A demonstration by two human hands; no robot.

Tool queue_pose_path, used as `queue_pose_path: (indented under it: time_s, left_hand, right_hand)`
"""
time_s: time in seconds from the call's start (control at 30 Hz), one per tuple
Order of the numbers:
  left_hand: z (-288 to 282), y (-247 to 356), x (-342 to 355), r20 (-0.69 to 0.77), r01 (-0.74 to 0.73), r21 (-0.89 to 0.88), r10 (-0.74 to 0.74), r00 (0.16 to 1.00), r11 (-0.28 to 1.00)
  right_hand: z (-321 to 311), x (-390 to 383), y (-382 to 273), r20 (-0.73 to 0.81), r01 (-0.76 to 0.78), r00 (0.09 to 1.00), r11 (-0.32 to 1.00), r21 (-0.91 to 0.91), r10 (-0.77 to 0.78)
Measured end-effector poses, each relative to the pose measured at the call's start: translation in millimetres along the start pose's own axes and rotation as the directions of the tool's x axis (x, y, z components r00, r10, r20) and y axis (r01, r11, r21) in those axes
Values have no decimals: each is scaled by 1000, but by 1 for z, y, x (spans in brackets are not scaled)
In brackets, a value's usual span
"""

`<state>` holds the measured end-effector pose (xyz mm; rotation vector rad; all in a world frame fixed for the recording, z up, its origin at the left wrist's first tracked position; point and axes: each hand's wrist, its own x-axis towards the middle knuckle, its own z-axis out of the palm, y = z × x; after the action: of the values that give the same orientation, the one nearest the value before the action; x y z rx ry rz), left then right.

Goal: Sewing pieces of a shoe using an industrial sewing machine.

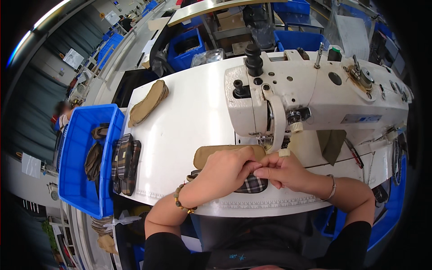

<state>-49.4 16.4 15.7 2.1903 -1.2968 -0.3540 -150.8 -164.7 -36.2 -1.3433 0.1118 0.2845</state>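
Tan, soft-looking fabric piece [225, 153] over a plaid layer [254, 183] lies just before the sewing machine [310, 96] needle, both the left hand [227, 173] and right hand [285, 171] pinching its limp, light edge together.

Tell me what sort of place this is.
Probably a sewing factory floor. An industrial sewing machine sits on a white worktable, both hands feed a tan insole-shaped piece under its needle, and more cut pieces fill a blue bin.
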Motion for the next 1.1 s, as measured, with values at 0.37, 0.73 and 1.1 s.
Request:
queue_pose_path:
  time_s: [0.37, 0.73, 1.1]
  left_hand:
    - [-29, 2, -3, 256, 258, -323, -179, 950, 911]
    - [-16, -1, -15, 120, -91, 88, 80, 990, 992]
    - [-14, -13, 1, 317, 163, -207, -92, 944, 965]
  right_hand:
    - [-3, 1, -1, 184, -94, 977, 992, -83, 108]
    - [-3, 0, 11, 59, 63, 995, 971, 229, -79]
    - [7, -5, 16, 96, 136, 984, 979, 150, -152]
